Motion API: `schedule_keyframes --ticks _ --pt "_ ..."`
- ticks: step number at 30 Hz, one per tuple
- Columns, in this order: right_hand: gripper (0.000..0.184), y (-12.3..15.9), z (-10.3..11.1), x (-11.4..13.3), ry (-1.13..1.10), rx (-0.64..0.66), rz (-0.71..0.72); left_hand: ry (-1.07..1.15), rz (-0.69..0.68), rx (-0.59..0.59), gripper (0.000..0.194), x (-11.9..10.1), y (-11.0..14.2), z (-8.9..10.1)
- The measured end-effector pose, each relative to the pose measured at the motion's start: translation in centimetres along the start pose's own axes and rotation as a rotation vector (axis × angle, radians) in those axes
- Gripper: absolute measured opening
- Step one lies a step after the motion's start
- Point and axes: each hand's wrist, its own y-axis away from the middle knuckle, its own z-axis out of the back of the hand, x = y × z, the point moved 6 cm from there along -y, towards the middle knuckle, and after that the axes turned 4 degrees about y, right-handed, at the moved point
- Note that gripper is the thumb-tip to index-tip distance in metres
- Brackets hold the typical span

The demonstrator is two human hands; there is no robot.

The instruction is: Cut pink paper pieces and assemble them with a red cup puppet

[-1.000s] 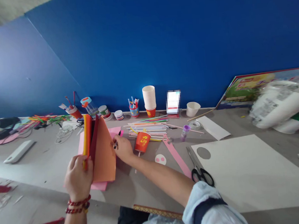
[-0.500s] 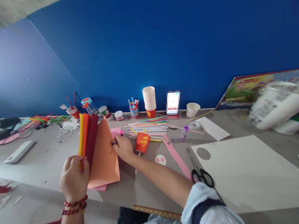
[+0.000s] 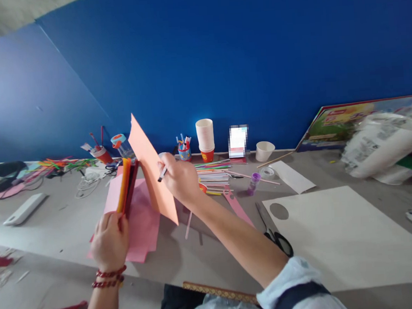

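Observation:
My left hand (image 3: pixel 110 240) is closed around a stack of coloured paper (image 3: pixel 124 188), with yellow, orange and dark red edges showing. Pink sheets (image 3: pixel 146 229) lie on the table beneath and beside it. My right hand (image 3: pixel 180 177) grips an orange sheet of paper (image 3: pixel 149 165), raised and tilted apart from the stack. A pen-like stick with a dark end (image 3: pixel 162 174) also sits in the right fingers; its exact kind is unclear. Behind the right wrist, a red paper cup (image 3: pixel 203 187) is mostly hidden.
Scissors (image 3: pixel 278 239) lie beside a large white sheet (image 3: pixel 346 243) on the right. Along the blue wall stand stacked paper cups (image 3: pixel 205 133), a pen cup (image 3: pixel 184 152) and a single white cup (image 3: pixel 265 151). A purple-capped glue stick (image 3: pixel 253 183) stands near coloured straws (image 3: pixel 214 178).
The orange sheet has come away from the stack, up and to the right with my right hand. Pink sheets underneath are now exposed. My left hand has shifted slightly right with the stack.

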Motion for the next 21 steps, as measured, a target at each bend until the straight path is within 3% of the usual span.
schedule_keyframes --ticks 4,7,11,13,15,18,21 --pt "0.021 -0.4 4.2 -0.7 0.010 -0.125 0.049 0.146 -0.093 0.283 0.028 -1.3 1.2 -3.6" --pt "0.025 0.0 6.5 -1.9 -0.109 -0.206 0.042 0.529 -0.008 0.483 0.026 -1.6 2.0 -5.5" --pt "0.030 0.9 7.1 -4.5 -0.444 -0.207 -0.026 1.268 0.462 0.363 0.042 -0.6 1.0 -4.9" --pt "0.031 1.4 6.5 -5.7 -0.576 -0.183 -0.086 1.559 0.655 0.393 0.050 -1.1 0.6 -4.5" --pt "0.031 2.0 5.8 -6.7 -0.653 -0.170 -0.145 1.699 0.797 0.442 0.044 -1.9 0.4 -4.1" --pt "0.029 3.1 4.9 -7.6 -0.697 -0.132 -0.170 1.750 0.879 0.415 0.029 -2.8 0.6 -3.4" --pt "0.027 4.1 4.9 -7.7 -0.653 -0.063 -0.146 1.787 0.829 0.476 0.035 -4.1 0.9 -3.1"
